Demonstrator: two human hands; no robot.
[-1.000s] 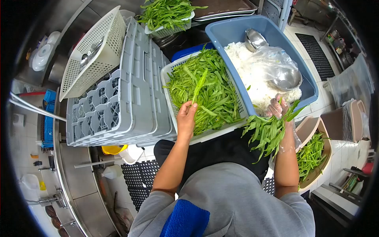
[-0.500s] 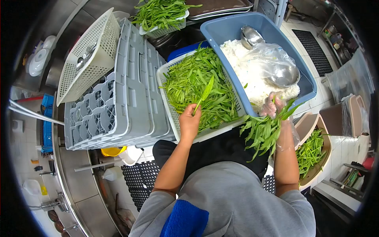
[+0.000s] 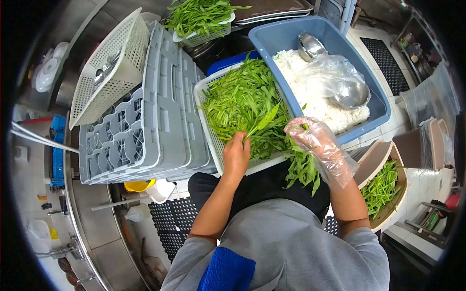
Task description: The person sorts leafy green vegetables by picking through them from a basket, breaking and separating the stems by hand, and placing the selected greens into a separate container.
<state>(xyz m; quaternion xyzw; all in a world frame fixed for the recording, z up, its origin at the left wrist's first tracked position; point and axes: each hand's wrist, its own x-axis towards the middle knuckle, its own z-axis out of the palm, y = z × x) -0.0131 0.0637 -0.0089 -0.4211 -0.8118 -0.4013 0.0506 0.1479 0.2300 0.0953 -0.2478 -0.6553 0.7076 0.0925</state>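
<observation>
My left hand (image 3: 237, 154) is bare and pinches the stem of a green leafy sprig (image 3: 264, 121) over the front of a white basket (image 3: 200, 99) heaped with leafy greens (image 3: 242, 92). To its right, my right hand (image 3: 313, 138), in a clear plastic glove, is closed round a bunch of leafy greens (image 3: 303, 169) that hangs down in front of my lap. Behind that hand stands a blue tub (image 3: 383, 97) of white rice (image 3: 310, 92), with two metal bowls (image 3: 353, 94) and a clear plastic bag (image 3: 335, 68) on the rice.
Grey dish racks (image 3: 165, 97) are stacked at the left, under a tilted white basket (image 3: 109, 72) with utensils. Another basket of greens (image 3: 204, 19) stands at the back. At the right a beige bin (image 3: 400, 194) holds green stems, near a brown bin (image 3: 420, 145).
My right hand has moved left, toward my left hand, with its bunch. The sprig in my left hand now tilts to the right.
</observation>
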